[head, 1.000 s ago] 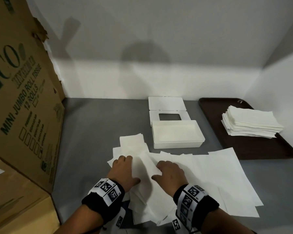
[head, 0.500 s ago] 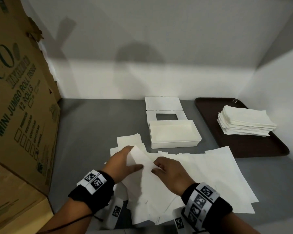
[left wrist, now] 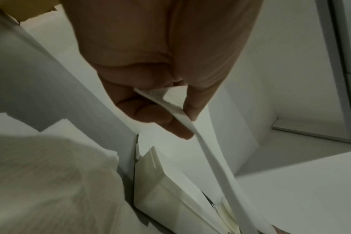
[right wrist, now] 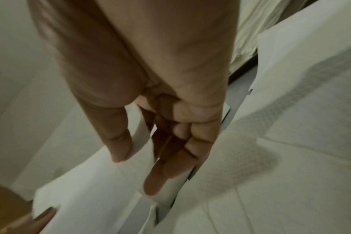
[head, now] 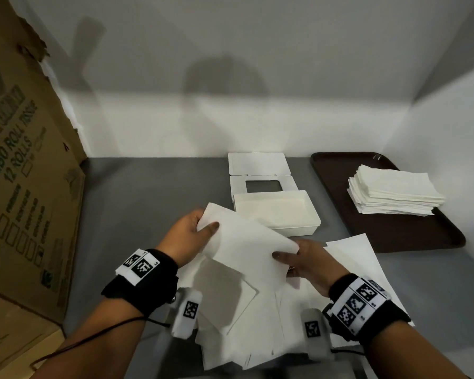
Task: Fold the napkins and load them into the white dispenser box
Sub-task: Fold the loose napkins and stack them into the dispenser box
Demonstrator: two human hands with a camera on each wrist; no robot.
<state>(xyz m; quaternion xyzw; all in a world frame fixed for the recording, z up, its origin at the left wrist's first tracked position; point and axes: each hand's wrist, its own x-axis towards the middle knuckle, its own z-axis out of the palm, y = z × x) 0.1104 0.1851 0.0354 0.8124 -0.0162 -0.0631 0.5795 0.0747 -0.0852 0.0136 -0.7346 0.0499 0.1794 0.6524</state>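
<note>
A folded white napkin (head: 246,242) hangs above the table, held at both ends. My left hand (head: 192,233) pinches its far left corner between thumb and fingers (left wrist: 176,120). My right hand (head: 298,258) pinches its right edge, thumb on top and fingers (right wrist: 160,177) underneath. Below them lies a loose spread of unfolded napkins (head: 257,324) on the grey table (head: 137,203). The white dispenser box (head: 307,231) stands open just beyond the napkin, its windowed lid (head: 262,176) flipped back behind it. The napkin covers the box's near left corner.
A dark brown tray (head: 394,233) at the right carries a stack of folded napkins (head: 394,195). A large cardboard carton (head: 25,187) stands along the left side. White walls close off the back and the right.
Both hands were pressing flat on the napkin pile; they have since pinched one napkin and lifted it up and away toward the box.
</note>
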